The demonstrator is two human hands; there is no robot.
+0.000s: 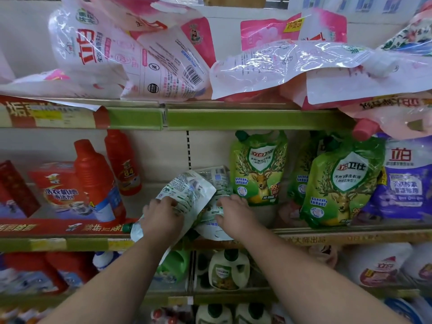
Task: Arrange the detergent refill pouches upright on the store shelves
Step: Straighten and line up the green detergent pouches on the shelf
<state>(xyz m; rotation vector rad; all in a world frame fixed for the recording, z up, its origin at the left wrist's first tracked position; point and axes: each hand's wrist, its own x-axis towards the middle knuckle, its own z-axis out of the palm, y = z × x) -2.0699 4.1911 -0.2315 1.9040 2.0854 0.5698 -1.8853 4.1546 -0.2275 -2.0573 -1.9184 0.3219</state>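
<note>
Roughly, left to right across the middle shelf (327, 230):

Red box: a carton (59, 185) well to the left of the left hand, leaning against the bottles.

Red bottles: two ribbed red bottles (93, 174) stand upright just left of the left hand, one behind the other; they bound the gap on that side.

Left hand: the left hand (161, 216) lies on top of a fallen pouch with fingers curled over its upper edge, gripping it.

Fallen pouch: a pale green-and-white refill pouch (187, 192) lies on its back, tilted, printed back side up, its green cap (127, 228) hanging past the shelf lip beside the left wrist.

More flat pouches: other pouches (216, 181) of the same kind lie under and behind it, between the two hands, overlapping in a heap.

Right hand: the right hand (233, 213) presses down on the heap with fingers bent onto a lower pouch; whether it pinches the film I cannot tell.

Upright green pouches: just right of the right hand, a green deer-printed pouch (258, 167) stands upright; farther right stands a second one (341, 183), leaning slightly.

Purple pouch: at the far right, a purple pouch (404, 181) stands upright.

Above both hands: pink and white pouches (131, 54) lie sprawled on the upper shelf, some overhanging its green edge.
</note>
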